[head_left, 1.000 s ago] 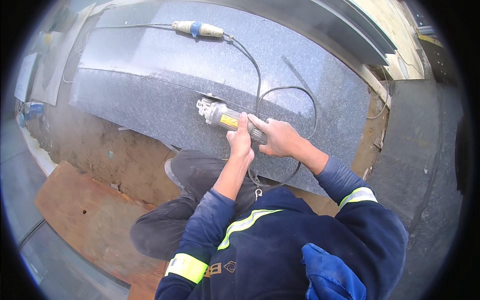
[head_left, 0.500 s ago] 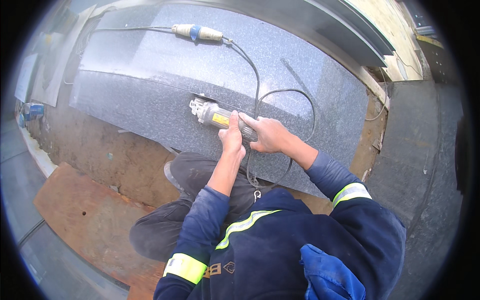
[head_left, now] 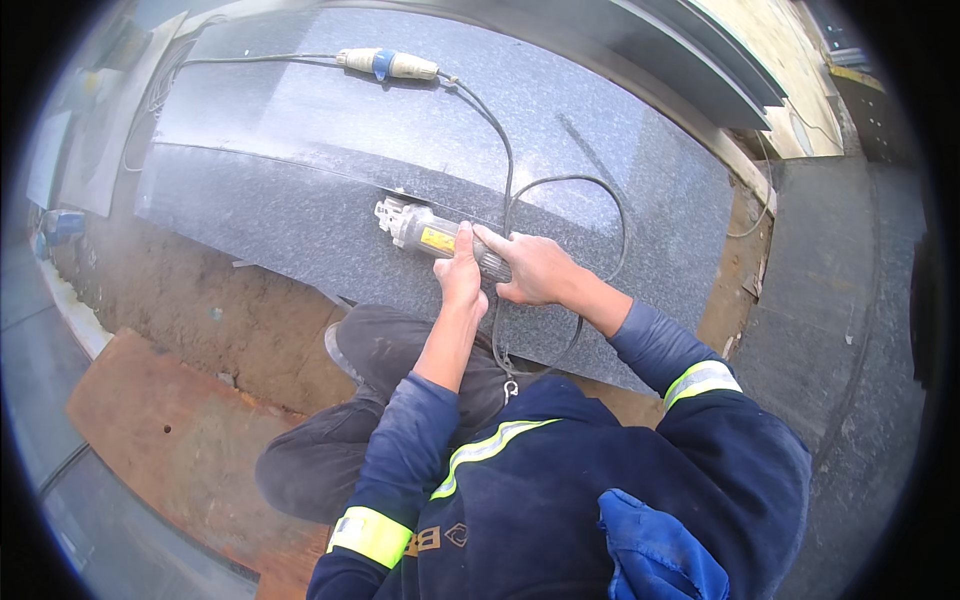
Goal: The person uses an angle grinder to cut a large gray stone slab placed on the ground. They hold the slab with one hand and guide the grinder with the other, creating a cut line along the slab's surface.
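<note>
A grey, dust-coated angle grinder (head_left: 418,230) with a yellow label lies low over a speckled grey stone slab (head_left: 280,205), its head pointing left. Its disc edge meets a thin straight line (head_left: 290,163) that runs leftward along the slab; most of the disc is hidden. My left hand (head_left: 461,276) is closed round the grinder's body, thumb along the top. Just behind it, my right hand (head_left: 540,270) grips the ribbed rear end. From there a black cord (head_left: 625,222) loops over the slab to a white-and-blue plug connector (head_left: 388,65).
Pale dust hangs over the slab's left part. Dark metal profiles (head_left: 700,70) lie beyond it at the upper right. A rusty brown board (head_left: 180,420) lies at lower left, beside bare soil (head_left: 200,290). Dark paving (head_left: 810,270) runs along the right.
Haze over the slab's left side has thickened. The view has shifted slightly; both hands stay on the grinder, which has hardly moved along the line.
</note>
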Motion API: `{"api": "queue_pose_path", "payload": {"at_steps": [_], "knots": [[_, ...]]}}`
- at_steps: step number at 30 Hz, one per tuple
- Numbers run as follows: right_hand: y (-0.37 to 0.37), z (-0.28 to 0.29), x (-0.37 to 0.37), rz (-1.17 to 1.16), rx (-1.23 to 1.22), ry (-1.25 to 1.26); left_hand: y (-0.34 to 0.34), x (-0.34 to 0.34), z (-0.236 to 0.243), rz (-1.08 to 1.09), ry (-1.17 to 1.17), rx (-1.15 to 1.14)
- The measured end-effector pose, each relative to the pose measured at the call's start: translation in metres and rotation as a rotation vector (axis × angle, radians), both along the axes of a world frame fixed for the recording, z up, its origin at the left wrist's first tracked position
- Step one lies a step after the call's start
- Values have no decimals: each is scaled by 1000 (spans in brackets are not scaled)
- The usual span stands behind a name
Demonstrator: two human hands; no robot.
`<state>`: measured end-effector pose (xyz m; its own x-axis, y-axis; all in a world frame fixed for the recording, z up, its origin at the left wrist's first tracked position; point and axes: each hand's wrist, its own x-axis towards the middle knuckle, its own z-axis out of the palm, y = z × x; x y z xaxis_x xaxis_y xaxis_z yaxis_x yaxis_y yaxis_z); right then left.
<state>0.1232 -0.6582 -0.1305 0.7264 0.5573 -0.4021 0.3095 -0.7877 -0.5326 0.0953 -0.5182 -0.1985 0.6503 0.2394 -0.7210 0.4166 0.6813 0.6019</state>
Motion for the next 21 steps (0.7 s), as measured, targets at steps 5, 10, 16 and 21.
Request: {"api": "queue_pose_path", "payload": {"at_steps": [5, 10, 16, 21], "knots": [[-1, -4, -3, 3, 1, -40, 1, -1, 2, -18, 27, -6], [-21, 19, -17, -4, -59, 6, -27, -19, 13, 8, 4, -32], [-18, 8, -14, -11, -27, -13, -20, -12, 17, -12, 43, -10], [-1, -3, 2, 12, -5, -15, -1, 3, 0, 17, 61, 9]]}}
